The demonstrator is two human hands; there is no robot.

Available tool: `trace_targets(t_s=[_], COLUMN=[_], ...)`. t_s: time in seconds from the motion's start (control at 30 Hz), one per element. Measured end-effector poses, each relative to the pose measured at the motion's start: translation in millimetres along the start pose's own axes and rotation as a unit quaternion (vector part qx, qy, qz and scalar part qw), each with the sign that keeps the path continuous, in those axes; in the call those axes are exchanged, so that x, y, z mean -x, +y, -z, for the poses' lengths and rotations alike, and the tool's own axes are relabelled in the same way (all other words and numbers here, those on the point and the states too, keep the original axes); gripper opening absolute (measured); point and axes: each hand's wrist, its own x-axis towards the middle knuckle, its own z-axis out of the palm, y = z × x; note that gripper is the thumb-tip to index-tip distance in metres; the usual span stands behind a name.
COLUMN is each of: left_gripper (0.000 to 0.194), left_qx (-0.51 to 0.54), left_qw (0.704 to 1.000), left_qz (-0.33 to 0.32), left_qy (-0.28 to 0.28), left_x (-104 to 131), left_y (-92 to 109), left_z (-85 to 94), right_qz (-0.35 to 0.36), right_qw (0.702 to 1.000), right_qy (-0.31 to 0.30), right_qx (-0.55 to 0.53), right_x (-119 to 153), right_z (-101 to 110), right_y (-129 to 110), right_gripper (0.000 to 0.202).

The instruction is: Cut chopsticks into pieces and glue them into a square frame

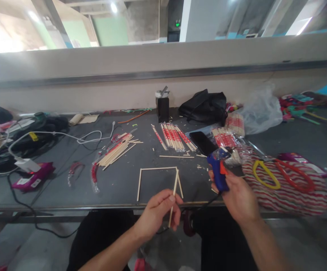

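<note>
My left hand (pixel 161 210) pinches a thin wooden stick (pixel 175 184) at the table's front edge. The stick's upper end overlaps the right corner of a three-sided outline of sticks (pixel 158 168) lying on the dark table. In my right hand (pixel 238 194) is a blue glue gun (pixel 219 174) with an orange trigger, its nozzle pointing up and away from me. Left of the outline lies a loose pile of sticks (pixel 117 152). Behind the outline are bundles of sticks with red bands (pixel 175 136).
A black phone (pixel 202 143), a dark bottle (pixel 162 107) and a black bag (pixel 204 105) stand or lie farther back. Scissors with yellow and red handles (pixel 266 175) rest on striped cloth (pixel 290 201) at right. White cables (pixel 64 133) and a purple packet (pixel 35 177) occupy the left.
</note>
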Motion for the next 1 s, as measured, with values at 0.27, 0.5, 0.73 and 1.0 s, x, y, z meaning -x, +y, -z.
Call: trace_targets(t_s=[0.27,0.5,0.73,1.0], left_gripper=[0.033,0.029,0.025,0.03], left_qx=[0.015,0.051,0.076,0.088], left_qw=[1.0,0.997,0.993,0.994], left_qz=[0.012,-0.015,-0.034,-0.015], left_qy=[0.003,0.061,0.083,0.059], left_x=[0,-1,-1,-2], left_y=[-10,-9,-8,-13], left_z=[-6.4,-7.8,-9.2,-8.4], right_qz=[-0.013,0.023,0.089,0.114], right_qw=[0.994,0.989,0.963,0.923], right_qy=[-0.106,-0.145,-0.19,-0.23], right_qx=[-0.036,-0.007,0.169,0.286], right_x=[3,11,15,16], right_z=[-8,-5,-1,-4], right_y=[-6,-1,12,15], right_gripper=[0.022,0.03,0.027,0.042])
